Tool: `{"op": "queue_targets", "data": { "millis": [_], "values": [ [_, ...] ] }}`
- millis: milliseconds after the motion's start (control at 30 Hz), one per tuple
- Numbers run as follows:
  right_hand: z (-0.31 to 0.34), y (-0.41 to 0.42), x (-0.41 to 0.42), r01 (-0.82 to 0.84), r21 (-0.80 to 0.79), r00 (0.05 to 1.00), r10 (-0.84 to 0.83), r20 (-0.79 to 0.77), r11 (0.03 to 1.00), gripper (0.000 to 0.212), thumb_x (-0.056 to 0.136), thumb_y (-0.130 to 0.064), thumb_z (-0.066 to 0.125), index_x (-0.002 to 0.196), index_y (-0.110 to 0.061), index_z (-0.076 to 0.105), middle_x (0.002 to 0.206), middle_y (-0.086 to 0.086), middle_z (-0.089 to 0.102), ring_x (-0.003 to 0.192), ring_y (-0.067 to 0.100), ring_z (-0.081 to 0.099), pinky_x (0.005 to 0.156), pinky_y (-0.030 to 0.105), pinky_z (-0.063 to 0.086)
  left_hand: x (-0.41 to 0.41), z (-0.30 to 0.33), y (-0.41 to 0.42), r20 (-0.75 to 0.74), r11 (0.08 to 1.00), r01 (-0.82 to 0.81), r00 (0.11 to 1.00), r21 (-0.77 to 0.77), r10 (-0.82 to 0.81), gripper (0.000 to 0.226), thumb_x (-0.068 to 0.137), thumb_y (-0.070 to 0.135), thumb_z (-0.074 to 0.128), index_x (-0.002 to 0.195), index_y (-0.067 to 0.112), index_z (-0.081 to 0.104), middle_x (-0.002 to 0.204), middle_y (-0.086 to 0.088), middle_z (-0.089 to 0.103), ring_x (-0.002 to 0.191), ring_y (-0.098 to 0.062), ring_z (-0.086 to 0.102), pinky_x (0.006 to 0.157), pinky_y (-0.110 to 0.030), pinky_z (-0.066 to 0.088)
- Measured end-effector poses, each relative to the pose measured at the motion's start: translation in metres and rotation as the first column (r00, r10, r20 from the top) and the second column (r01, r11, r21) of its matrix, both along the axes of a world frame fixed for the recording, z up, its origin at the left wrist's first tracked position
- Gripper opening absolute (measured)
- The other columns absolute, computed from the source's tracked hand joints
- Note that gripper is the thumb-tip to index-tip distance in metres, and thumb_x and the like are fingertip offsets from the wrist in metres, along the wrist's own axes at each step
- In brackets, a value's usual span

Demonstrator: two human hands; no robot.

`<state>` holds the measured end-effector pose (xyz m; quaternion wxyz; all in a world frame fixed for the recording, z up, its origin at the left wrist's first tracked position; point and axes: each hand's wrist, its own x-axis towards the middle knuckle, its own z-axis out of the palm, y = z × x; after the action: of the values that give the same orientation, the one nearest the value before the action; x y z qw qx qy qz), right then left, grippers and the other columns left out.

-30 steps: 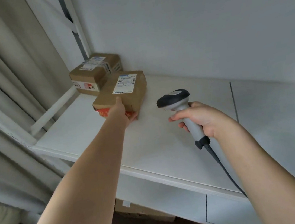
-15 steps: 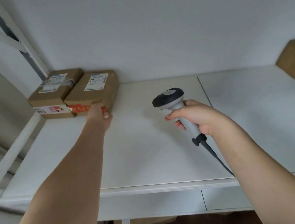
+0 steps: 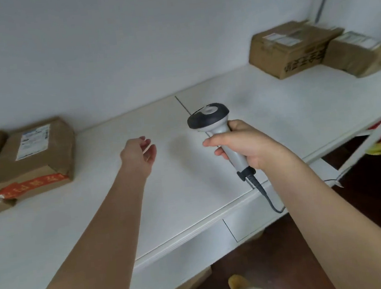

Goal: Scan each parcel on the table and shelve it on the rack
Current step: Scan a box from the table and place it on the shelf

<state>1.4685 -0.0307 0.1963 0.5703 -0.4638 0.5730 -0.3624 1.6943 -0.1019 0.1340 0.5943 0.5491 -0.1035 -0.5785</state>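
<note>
Left hand [image 3: 138, 153] hung over the shelf [image 3: 190, 192], fingers loose, holding nothing. Right hand [image 3: 244, 145] gripped the scanner [image 3: 213, 122]. Taped parcel [image 3: 34, 157] lay well left of the left hand; two boxes [image 3: 290, 47] sat far right of the right hand.

Parcel storeroom/mail depot: white rack shelf [image 3: 190, 192] w/ labelled cardboard parcels [image 3: 34, 157], corded handheld barcode scanner [image 3: 216, 127], plain white wall [image 3: 126, 44].
</note>
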Motion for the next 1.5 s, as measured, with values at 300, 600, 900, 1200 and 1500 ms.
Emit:
{"op": "queue_targets", "data": {
  "millis": [300,600,900,1200,1500],
  "values": [
    [-0.017,0.073,-0.185,0.456,0.014,0.884,-0.454,0.106,0.890,0.032,0.084,-0.021,0.076,0.113,-0.015,0.063,0.101,0.004,0.071,0.059,0.006,0.063,0.059,0.023,0.051,-0.244,0.009,0.005,0.063,0.841,0.540,0.841,-0.029,-0.538,0.010,0.092,0.009,0.051,0.090,0.008,0.061,0.084,-0.006,0.061,0.075,-0.021,0.058,0.062,-0.023,0.053],
    [-0.034,0.129,-0.433,0.762,0.024,0.617,-0.737,0.274,0.647,0.021,0.089,-0.014,0.066,0.109,-0.009,0.062,0.099,0.015,0.067,0.062,0.014,0.060,0.054,0.026,0.049,-0.531,0.008,0.028,0.284,0.349,0.934,0.315,0.076,-0.906,0.019,0.089,0.018,0.060,0.106,0.011,0.066,0.100,-0.006,0.076,0.089,-0.021,0.068,0.071,-0.026,0.055],
    [-0.019,0.231,-0.666,0.972,0.013,0.212,-0.897,0.388,0.235,0.017,0.094,-0.015,0.064,0.111,-0.014,0.063,0.099,0.004,0.060,0.083,0.015,0.061,0.070,0.028,0.055,-0.818,-0.009,0.087,0.177,0.076,0.969,0.034,0.234,-0.984,0.010,0.092,0.013,0.061,0.101,0.010,0.064,0.090,-0.006,0.072,0.084,-0.021,0.066,0.063,-0.027,0.052],
    [-0.039,0.247,-0.826,1.000,-0.012,0.021,-0.948,0.319,0.018,0.009,0.091,-0.018,0.070,0.100,-0.016,0.071,0.083,-0.005,0.063,0.081,0.011,0.060,0.069,0.025,0.053,-1.035,-0.043,0.070,0.080,-0.029,0.961,-0.053,0.274,-0.995,0.009,0.095,0.009,0.054,0.097,0.010,0.062,0.093,-0.006,0.069,0.086,-0.020,0.063,0.063,-0.028,0.049],
    [-0.015,0.216,-1.025,0.987,-0.089,-0.113,-0.971,0.212,-0.134,0.023,0.088,-0.022,0.075,0.107,-0.012,0.067,0.085,-0.003,0.063,0.078,0.012,0.060,0.070,0.029,0.054,-1.274,-0.048,0.030,0.065,0.013,0.947,-0.008,0.320,-0.998,0.013,0.098,0.009,0.048,0.103,0.007,0.060,0.097,-0.007,0.067,0.082,-0.018,0.060,0.064,-0.028,0.050]
  ]
}}
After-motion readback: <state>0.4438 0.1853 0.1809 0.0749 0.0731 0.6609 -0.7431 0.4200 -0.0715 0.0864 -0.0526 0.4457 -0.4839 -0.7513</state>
